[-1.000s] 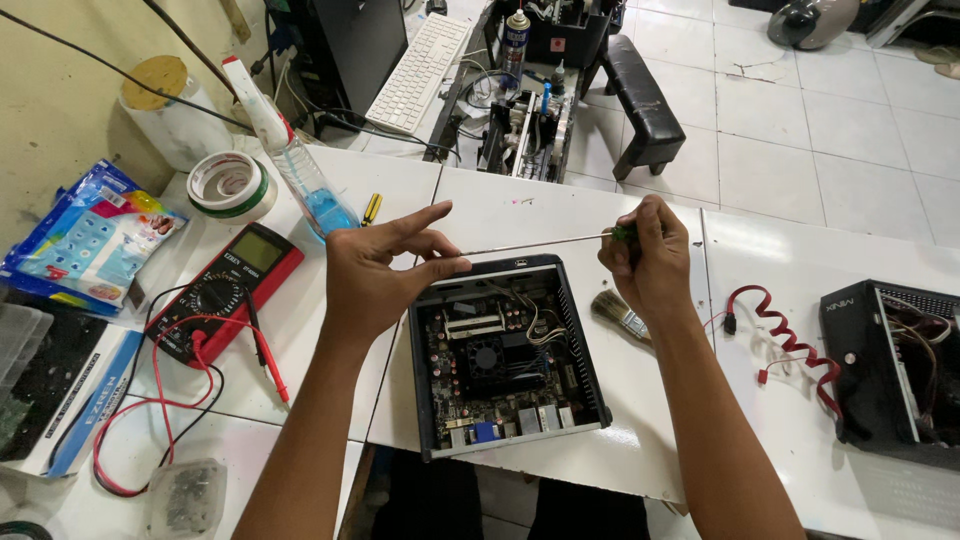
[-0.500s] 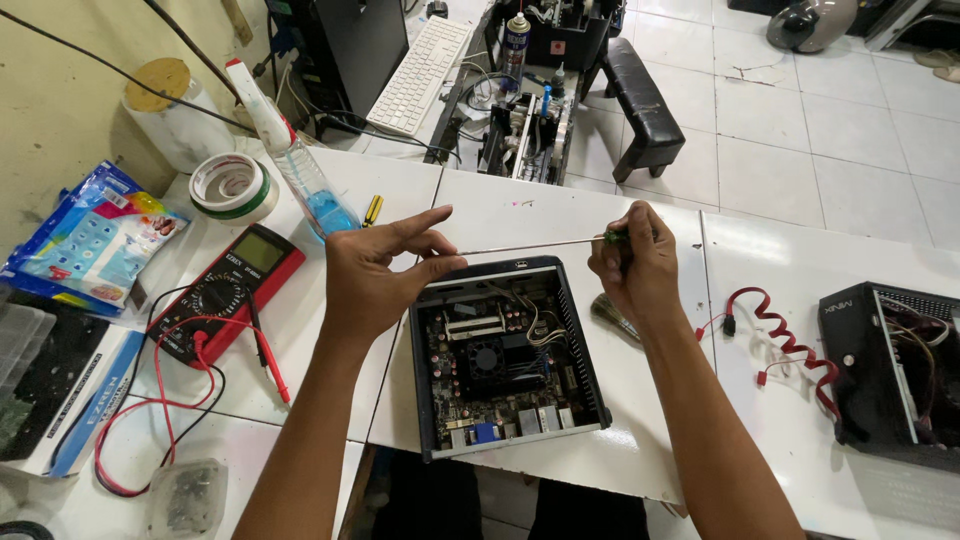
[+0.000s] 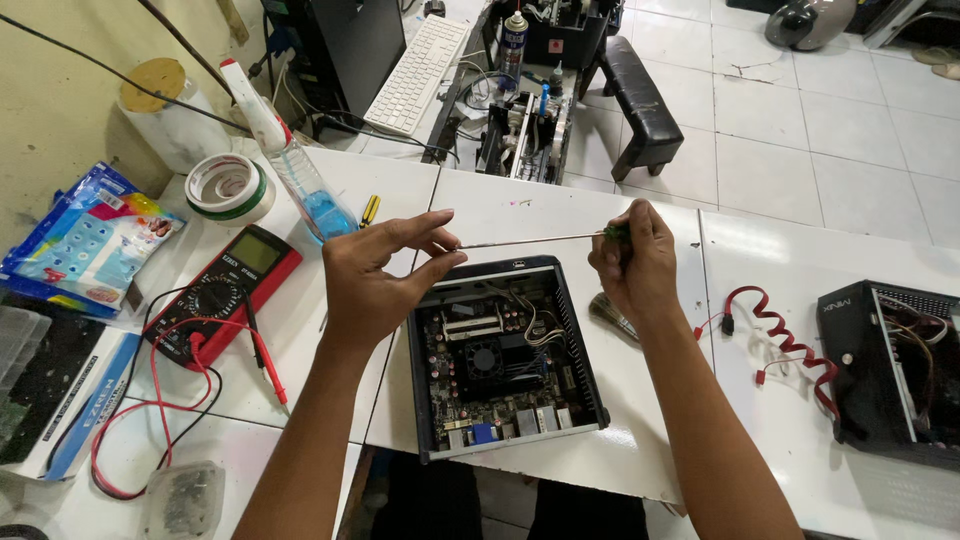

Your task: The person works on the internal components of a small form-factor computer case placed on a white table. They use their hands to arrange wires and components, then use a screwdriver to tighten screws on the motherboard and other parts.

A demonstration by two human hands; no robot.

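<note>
Right hand (image 3: 635,262) wraps the screwdriver (image 3: 535,240) handle while the left hand (image 3: 375,280) pinches its tip above the open mini PC (image 3: 505,355); I'd keep that shaft level.

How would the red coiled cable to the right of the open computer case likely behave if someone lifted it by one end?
The red cable would probably be floppy: it lies in loose, wavy loops on the white table. It looks thin and flat, so likely light for its length. Its small end connectors may swing and drag, perhaps catching on the black case beside it.
</note>
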